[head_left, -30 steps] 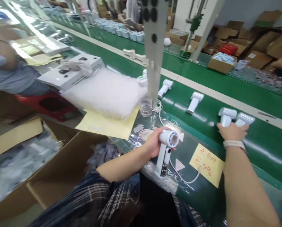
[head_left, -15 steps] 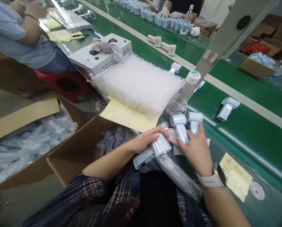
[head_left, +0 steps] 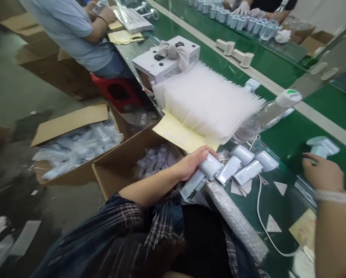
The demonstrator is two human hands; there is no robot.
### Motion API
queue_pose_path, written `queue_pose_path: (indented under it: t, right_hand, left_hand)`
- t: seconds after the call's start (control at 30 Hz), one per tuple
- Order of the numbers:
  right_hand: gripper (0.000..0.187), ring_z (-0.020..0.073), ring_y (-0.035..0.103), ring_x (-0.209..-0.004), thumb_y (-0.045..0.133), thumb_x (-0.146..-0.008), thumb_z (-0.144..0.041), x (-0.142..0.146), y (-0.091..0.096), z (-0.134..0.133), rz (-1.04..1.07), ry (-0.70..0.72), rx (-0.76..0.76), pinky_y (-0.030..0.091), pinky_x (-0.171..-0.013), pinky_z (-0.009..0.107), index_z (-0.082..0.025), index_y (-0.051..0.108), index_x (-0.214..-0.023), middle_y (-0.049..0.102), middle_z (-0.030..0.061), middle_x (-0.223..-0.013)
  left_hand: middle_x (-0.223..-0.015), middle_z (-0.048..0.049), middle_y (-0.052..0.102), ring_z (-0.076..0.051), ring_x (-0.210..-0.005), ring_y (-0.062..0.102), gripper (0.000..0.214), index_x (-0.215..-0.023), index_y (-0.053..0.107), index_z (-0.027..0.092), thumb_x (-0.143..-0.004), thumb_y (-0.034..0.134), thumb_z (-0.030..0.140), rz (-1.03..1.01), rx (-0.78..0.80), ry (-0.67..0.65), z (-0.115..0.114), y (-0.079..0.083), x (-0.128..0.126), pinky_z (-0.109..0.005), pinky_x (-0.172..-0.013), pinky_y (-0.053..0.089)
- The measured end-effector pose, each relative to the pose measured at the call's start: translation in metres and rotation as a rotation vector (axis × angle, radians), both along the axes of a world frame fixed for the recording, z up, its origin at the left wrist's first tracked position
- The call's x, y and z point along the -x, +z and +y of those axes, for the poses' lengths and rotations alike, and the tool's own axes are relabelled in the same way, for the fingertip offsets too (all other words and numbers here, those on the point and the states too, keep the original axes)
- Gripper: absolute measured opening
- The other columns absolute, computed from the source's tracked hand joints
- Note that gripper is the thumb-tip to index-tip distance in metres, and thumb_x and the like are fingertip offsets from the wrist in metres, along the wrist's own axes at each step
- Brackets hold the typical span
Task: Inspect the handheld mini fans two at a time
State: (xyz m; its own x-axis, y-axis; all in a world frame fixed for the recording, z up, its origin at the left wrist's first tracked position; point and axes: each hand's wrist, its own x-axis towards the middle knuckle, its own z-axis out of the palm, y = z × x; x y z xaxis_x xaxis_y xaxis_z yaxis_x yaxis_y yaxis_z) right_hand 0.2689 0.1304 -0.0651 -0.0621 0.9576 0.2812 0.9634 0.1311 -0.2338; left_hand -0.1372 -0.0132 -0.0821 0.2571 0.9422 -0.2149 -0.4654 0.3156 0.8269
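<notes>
My left hand (head_left: 194, 163) is closed around the head of a white handheld device (head_left: 208, 168) at the near edge of the green bench; its handle points down toward my lap. Two more white devices (head_left: 240, 159) lie side by side just right of it. Out on the right, my right hand (head_left: 323, 174) is over the green conveyor belt (head_left: 289, 139). Its fingers curl at the handle of another white device (head_left: 323, 145), and a pale watch sits on the wrist.
A stack of clear bags (head_left: 210, 101) on yellow paper and a tilted water bottle (head_left: 265, 116) stand behind the devices. A bubble-wrap roll (head_left: 233, 220) and white cable (head_left: 260, 210) lie near me. Open cardboard boxes (head_left: 115, 170) sit at left. Other people work at upper left and across the belt.
My right hand let go of the two devices, now lying on the bench, and moved right to the belt. My left hand still holds its device. The view swung left.
</notes>
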Motion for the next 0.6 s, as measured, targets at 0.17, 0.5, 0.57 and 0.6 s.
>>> queue_pose_path:
  t: [0.17,0.5,0.57,0.6]
  right_hand:
    - [0.056,0.0583,0.068,-0.127,0.047,-0.089,-0.072,0.026,0.013,-0.113,0.026,-0.093,0.252,0.056,-0.084,0.076,-0.037,0.083,-0.114,0.073,0.0235,-0.134]
    - [0.051,0.0357,0.083,-0.103,0.079,-0.092,-0.058,0.122,0.015,-0.227,0.899,0.219,0.451,0.070,-0.093,0.051,-0.025,0.075,-0.131,0.085,0.0120,-0.115]
    - [0.039,0.0324,0.084,-0.095,0.078,-0.096,-0.053,0.111,0.017,-0.237,1.031,0.183,0.488,0.072,-0.085,0.046,-0.023,0.077,-0.121,0.085,0.0130,-0.112]
    - [0.037,0.0311,0.084,-0.092,0.077,-0.098,-0.052,0.106,0.019,-0.242,1.109,0.170,0.505,0.073,-0.080,0.043,-0.022,0.077,-0.120,0.085,0.0140,-0.113]
  left_hand:
    - [-0.105,-0.0076,0.068,-0.019,-0.089,0.057,0.058,-0.108,0.066,0.018,-0.090,0.068,0.074,0.127,-0.134,0.041,-0.005,0.001,-0.012,-0.031,-0.081,0.044]
    - [-0.137,-0.0169,0.065,-0.033,-0.139,0.058,0.063,-0.122,0.064,0.023,-0.101,0.045,0.079,0.312,-0.768,-0.037,-0.009,0.044,-0.080,-0.048,-0.128,0.037]
    - [-0.132,-0.0165,0.066,-0.036,-0.144,0.052,0.047,-0.113,0.067,0.022,-0.101,0.058,0.066,0.677,-0.725,0.308,0.011,0.036,-0.061,-0.052,-0.134,0.025]
    - [-0.131,-0.0171,0.066,-0.037,-0.144,0.050,0.037,-0.110,0.067,0.021,-0.101,0.065,0.057,0.843,-0.640,0.452,0.023,0.030,-0.049,-0.054,-0.134,0.023]
